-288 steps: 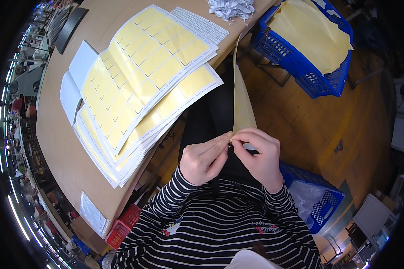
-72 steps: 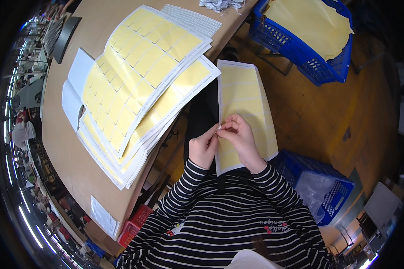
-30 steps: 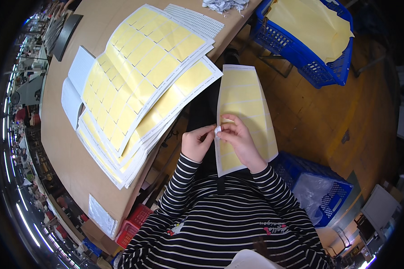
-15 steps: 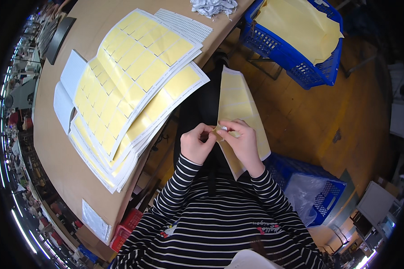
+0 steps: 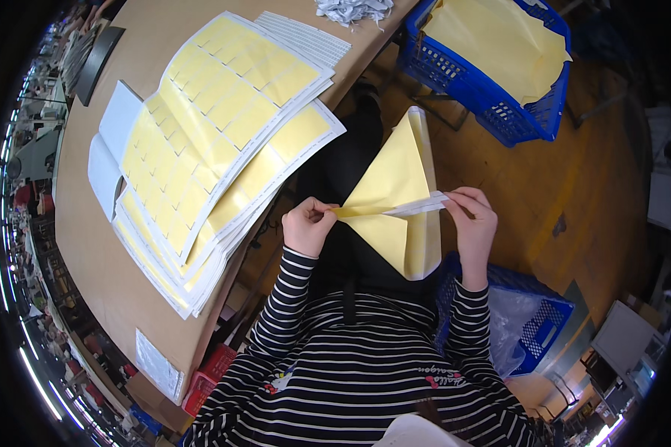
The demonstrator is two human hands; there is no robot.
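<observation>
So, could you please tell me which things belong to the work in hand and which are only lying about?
Apparently part of the work:
yellow sheet, in the left hand
white strip, in the right hand
sheet stack on the table
white scraps, probably
yellow paper in the upper blue basket, probably

Apparently just lying about:
dark slab
clear packet
red basket
lower blue basket

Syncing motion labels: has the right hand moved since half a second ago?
Yes. Judged against the table, the right hand has moved rightward, farther from it, pinching a white strip.
</observation>
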